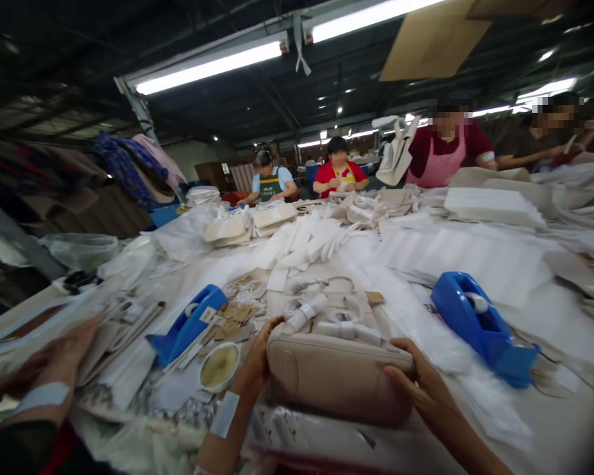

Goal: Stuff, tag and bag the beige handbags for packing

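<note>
A beige handbag lies on its side at the table's front, its base facing me. My left hand grips its left end, and my right hand holds the right end with the thumb on the near face. White wrapping covers parts of the straps on top of the bag. A strip of white tape sticks to my left forearm. Left of my left hand sits a round tub with a yellowish content.
Blue tape dispensers stand left and right. Tags and white foam sheets cover the table. At the left edge reach a co-worker's arms. Several people work across the table; a white bag hangs near one.
</note>
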`<state>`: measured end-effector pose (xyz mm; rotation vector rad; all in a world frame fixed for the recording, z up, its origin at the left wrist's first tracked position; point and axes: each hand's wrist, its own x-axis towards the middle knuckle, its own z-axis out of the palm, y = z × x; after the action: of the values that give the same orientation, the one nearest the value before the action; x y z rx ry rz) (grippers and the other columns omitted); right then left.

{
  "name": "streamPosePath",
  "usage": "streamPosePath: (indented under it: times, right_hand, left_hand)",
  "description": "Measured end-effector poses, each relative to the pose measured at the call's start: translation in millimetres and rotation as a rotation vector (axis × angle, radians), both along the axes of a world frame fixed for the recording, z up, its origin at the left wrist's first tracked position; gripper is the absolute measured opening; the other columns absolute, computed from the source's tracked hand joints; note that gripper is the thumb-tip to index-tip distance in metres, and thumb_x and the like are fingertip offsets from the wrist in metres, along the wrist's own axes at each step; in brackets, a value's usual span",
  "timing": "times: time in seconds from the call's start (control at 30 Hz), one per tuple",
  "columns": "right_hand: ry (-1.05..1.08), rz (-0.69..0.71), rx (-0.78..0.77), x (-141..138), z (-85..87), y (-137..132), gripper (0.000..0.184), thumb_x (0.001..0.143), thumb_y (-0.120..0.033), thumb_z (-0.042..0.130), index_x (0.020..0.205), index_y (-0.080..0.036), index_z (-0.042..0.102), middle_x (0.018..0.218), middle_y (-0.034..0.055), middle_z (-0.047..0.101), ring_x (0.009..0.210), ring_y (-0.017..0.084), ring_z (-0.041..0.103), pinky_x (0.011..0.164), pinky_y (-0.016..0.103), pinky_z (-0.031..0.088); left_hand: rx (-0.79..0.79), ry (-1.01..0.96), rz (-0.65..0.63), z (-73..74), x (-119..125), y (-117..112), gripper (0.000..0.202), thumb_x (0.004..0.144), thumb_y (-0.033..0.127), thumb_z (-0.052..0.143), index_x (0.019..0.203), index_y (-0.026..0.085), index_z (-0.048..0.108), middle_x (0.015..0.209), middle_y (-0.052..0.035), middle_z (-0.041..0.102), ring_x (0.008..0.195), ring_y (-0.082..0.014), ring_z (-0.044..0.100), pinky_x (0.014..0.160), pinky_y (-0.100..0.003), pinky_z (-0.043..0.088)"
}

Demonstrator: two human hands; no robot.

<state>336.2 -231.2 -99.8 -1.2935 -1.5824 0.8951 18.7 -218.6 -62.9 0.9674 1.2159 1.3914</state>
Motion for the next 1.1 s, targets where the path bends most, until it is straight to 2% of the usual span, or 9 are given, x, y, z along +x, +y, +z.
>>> streamPosePath:
  times: [0.07, 0.17, 0.27, 0.33, 0.43, 0.53, 0.73, 0.93, 1.1]
  right_hand:
    - [-0.017, -0.025, -0.009, 0.8, -2.2, 0.6, 0.048, 0.079, -0.056, 0.056, 0.112, -0.021, 0.050, 0.095, 0.0040, 0.061, 0.087, 0.025, 0.058, 0.080, 0.036, 0.044]
    - [-0.035, -0.035, -0.018, 0.9, -3.0, 1.0, 0.047, 0.080, -0.057, 0.055, 0.111, -0.022, 0.049, 0.095, 0.0040, 0.061, 0.088, 0.025, 0.058, 0.081, 0.036, 0.043]
    - [-0.041, -0.035, -0.032, 0.1, -2.9, 1.1, 0.048, 0.080, -0.058, 0.054, 0.111, -0.022, 0.048, 0.094, 0.0040, 0.061, 0.089, 0.026, 0.058, 0.082, 0.038, 0.044]
    - [-0.038, -0.042, -0.028, -0.7, -3.1, 1.2, 0.049, 0.080, -0.058, 0.053, 0.112, -0.021, 0.047, 0.095, 0.0046, 0.060, 0.092, 0.027, 0.058, 0.085, 0.039, 0.044]
    - [-0.041, -0.045, -0.003, -2.0, -3.4, 1.6, 0.049, 0.081, -0.057, 0.054, 0.114, -0.021, 0.047, 0.103, 0.0063, 0.059, 0.099, 0.028, 0.057, 0.092, 0.042, 0.042]
    - [-0.042, -0.050, 0.030, -3.1, -2.8, 1.3, 0.049, 0.081, -0.056, 0.055, 0.115, -0.022, 0.046, 0.111, 0.0080, 0.057, 0.109, 0.029, 0.054, 0.097, 0.044, 0.041]
    - [-0.035, -0.046, 0.076, -5.0, 10.9, -4.9, 0.050, 0.083, -0.050, 0.057, 0.126, -0.025, 0.051, 0.126, 0.0071, 0.057, 0.121, 0.028, 0.051, 0.106, 0.041, 0.038]
    - [-0.088, 0.077, -0.009, -6.2, 39.7, -1.5, 0.033, 0.081, -0.048, 0.059, 0.104, -0.025, 0.066, 0.100, 0.0026, 0.065, 0.097, 0.025, 0.059, 0.087, 0.032, 0.046]
    - [-0.042, 0.029, -0.202, -9.6, 46.3, 12.3, 0.038, 0.073, -0.053, 0.064, 0.093, -0.022, 0.068, 0.085, 0.0024, 0.067, 0.086, 0.026, 0.061, 0.076, 0.031, 0.046]
  left_hand:
    - [0.029, 0.007, 0.012, -6.0, -1.1, -8.4, 0.046, 0.076, 0.030, 0.068, 0.120, 0.019, 0.057, 0.118, -0.0075, 0.065, 0.100, -0.0226, 0.062, 0.083, -0.032, 0.049]
    - [0.162, 0.065, 0.049, -6.7, 3.0, -21.0, 0.044, 0.092, 0.051, 0.047, 0.121, 0.020, 0.055, 0.124, -0.0081, 0.060, 0.112, -0.0231, 0.056, 0.094, -0.033, 0.044]
    - [0.268, 0.200, -0.028, -2.1, 5.3, -26.3, 0.054, 0.092, 0.063, 0.037, 0.120, 0.020, 0.054, 0.126, -0.0076, 0.057, 0.118, -0.0243, 0.051, 0.102, -0.033, 0.037]
    - [0.284, 0.297, -0.077, -2.5, 3.4, -24.6, 0.059, 0.084, 0.070, 0.047, 0.115, 0.021, 0.054, 0.118, -0.0068, 0.058, 0.112, -0.0246, 0.052, 0.097, -0.031, 0.039]
    - [0.227, 0.272, -0.139, -11.5, -1.4, -18.4, 0.067, 0.072, 0.075, 0.058, 0.109, 0.020, 0.051, 0.093, -0.0023, 0.058, 0.087, -0.0203, 0.054, 0.076, -0.027, 0.043]
    - [0.151, 0.164, -0.186, -21.6, -3.0, -13.5, 0.061, 0.070, 0.068, 0.067, 0.104, 0.020, 0.050, 0.080, 0.0017, 0.054, 0.072, -0.0155, 0.050, 0.065, -0.024, 0.041]
    - [0.054, 0.023, -0.122, -22.0, 1.8, -13.0, 0.042, 0.069, 0.047, 0.077, 0.092, 0.018, 0.056, 0.079, 0.0021, 0.057, 0.072, -0.0127, 0.052, 0.064, -0.020, 0.042]
    - [-0.039, -0.070, -0.040, -21.4, 7.7, -11.4, 0.036, 0.069, 0.041, 0.078, 0.091, 0.017, 0.063, 0.079, 0.0012, 0.065, 0.072, -0.0146, 0.059, 0.068, -0.022, 0.047]
    - [-0.071, 0.029, 0.021, -27.8, 12.7, -4.0, 0.042, 0.071, 0.047, 0.074, 0.097, 0.016, 0.066, 0.087, -0.0026, 0.070, 0.078, -0.0190, 0.063, 0.073, -0.027, 0.049]
